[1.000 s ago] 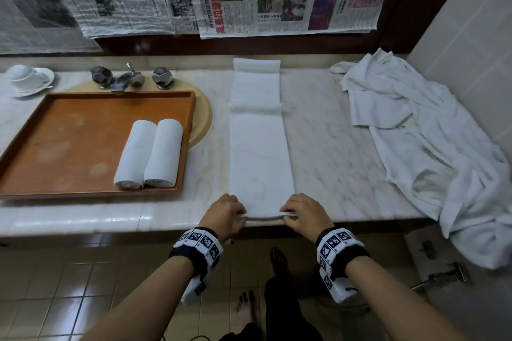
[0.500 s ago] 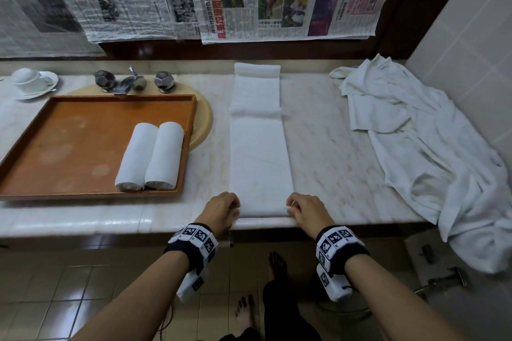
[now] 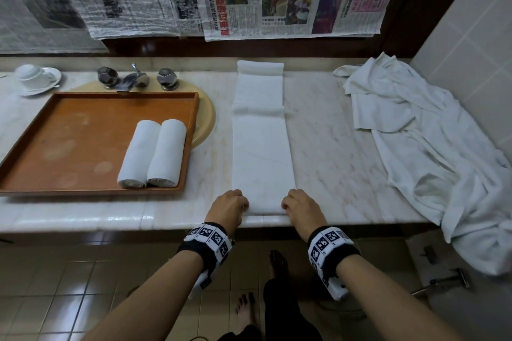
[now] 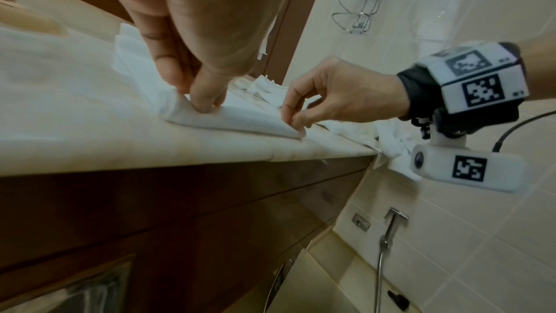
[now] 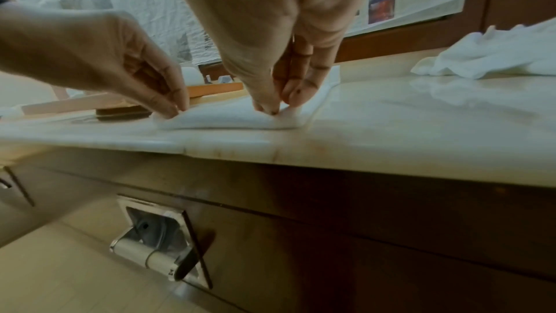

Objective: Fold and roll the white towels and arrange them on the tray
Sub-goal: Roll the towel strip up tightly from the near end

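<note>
Marble desk (image 3: 332, 147). Folded towel (image 3: 261, 152) soft, limp. Near corners at 6 o'clock pinched by left hand (image 3: 228, 206), right hand (image 3: 300, 209); grip closed on towel.

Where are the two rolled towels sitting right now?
In the head view, the two rolled towels lie touching side by side in the near right corner of the wooden tray, left of the long folded towel.

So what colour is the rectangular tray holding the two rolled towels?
Orange-brown, wood-like rectangular tray with two rolled white towels; clearest in the head view.
</note>
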The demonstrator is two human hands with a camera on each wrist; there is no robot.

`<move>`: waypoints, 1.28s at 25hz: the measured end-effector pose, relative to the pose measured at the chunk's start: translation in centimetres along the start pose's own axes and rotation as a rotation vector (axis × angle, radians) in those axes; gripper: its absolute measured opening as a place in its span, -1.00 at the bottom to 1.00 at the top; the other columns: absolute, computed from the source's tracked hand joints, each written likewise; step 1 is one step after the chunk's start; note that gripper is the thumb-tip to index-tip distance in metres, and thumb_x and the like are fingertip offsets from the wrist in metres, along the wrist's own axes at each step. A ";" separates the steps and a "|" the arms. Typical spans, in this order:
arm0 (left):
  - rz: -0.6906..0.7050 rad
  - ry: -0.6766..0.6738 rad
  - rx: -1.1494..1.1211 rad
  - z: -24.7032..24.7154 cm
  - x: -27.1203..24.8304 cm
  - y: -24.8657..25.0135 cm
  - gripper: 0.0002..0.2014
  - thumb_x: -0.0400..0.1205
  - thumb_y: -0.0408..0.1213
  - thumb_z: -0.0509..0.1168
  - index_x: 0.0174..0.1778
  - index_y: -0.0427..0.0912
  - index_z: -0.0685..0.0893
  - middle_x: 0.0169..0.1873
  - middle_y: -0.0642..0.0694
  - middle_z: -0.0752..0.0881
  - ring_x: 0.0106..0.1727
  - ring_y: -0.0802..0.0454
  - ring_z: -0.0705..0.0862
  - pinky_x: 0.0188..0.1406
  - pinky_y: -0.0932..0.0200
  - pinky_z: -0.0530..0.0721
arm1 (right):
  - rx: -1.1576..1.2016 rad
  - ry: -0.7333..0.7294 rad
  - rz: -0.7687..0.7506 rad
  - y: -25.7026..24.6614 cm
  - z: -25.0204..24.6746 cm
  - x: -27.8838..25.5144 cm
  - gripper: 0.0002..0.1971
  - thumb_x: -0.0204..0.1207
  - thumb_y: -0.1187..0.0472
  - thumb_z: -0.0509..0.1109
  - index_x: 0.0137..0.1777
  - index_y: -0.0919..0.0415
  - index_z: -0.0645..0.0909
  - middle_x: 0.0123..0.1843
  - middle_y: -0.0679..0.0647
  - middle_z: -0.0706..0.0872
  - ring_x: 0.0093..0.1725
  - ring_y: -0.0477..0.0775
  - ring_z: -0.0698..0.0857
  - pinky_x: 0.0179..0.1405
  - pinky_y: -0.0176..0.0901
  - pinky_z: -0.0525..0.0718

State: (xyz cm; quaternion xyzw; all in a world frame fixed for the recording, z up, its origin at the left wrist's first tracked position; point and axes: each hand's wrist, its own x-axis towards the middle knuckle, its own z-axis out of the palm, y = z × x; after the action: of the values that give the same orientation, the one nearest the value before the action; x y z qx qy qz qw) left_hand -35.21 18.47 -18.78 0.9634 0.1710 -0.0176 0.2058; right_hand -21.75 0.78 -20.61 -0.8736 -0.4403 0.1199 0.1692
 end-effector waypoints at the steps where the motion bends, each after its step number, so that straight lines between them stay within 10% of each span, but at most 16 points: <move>1: -0.010 0.002 0.018 0.1 -0.1 0.1 -0.78 0.65 -0.38 0.23 0.03 -0.20 0.80 0.02 -0.10 0.72 0.05 -0.10 0.66 0.00 0.08 0.60 | -0.015 -0.006 -0.015 -0.4 -0.1 -0.3 -0.78 0.19 0.50 0.58 -0.37 0.21 0.63 -0.30 0.04 0.61 -0.28 0.08 0.64 -0.51 -0.16 0.61; 8: 0.016 -0.008 0.025 0.5 -0.4 -0.3 -0.77 0.58 -0.27 0.34 0.08 -0.23 0.80 0.03 -0.11 0.75 0.12 -0.09 0.64 0.04 0.01 0.66 | -0.104 -0.108 -0.022 -0.9 -1.9 -0.2 -0.85 0.55 0.24 0.36 0.02 0.27 0.70 0.02 0.10 0.68 0.10 0.10 0.61 -0.02 -0.05 0.64; 12: 0.084 -0.018 0.188 0.0 -0.3 -0.1 -0.85 0.22 -0.35 0.58 -0.35 -0.14 0.77 -0.38 -0.02 0.74 -0.27 -0.07 0.67 -0.38 0.09 0.64 | -0.114 -0.141 0.018 -0.5 -2.2 0.4 -0.77 0.58 0.23 0.27 0.15 0.18 0.70 0.09 0.06 0.69 0.18 0.04 0.54 0.05 -0.14 0.57; 19: 0.016 -0.062 0.109 -1.4 0.2 -1.2 -0.74 0.73 -0.11 0.18 0.28 -0.02 0.65 0.14 0.08 0.70 0.23 -0.03 0.48 0.02 0.02 0.38 | 0.096 -0.130 0.160 0.5 -3.6 0.7 -0.79 0.58 0.23 0.34 0.16 0.11 0.72 0.05 0.09 0.67 0.12 0.07 0.58 0.20 -0.14 0.56; 32: -0.159 -0.023 -0.001 -1.6 2.1 -0.2 -0.86 0.64 -0.27 0.31 -0.01 -0.14 0.78 -0.01 -0.06 0.65 0.04 -0.05 0.64 -0.06 0.14 0.60 | 0.026 -0.047 0.198 -0.3 -3.6 2.5 -0.88 0.58 0.29 0.36 -0.07 0.25 0.74 -0.01 0.06 0.67 0.01 0.09 0.63 -0.03 -0.10 0.61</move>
State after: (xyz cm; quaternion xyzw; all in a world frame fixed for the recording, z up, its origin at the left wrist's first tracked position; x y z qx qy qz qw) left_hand -33.32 19.95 -17.60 0.9463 0.2448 -0.0449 0.2062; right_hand -19.21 2.25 -17.38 -0.9075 -0.3541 0.1620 0.1575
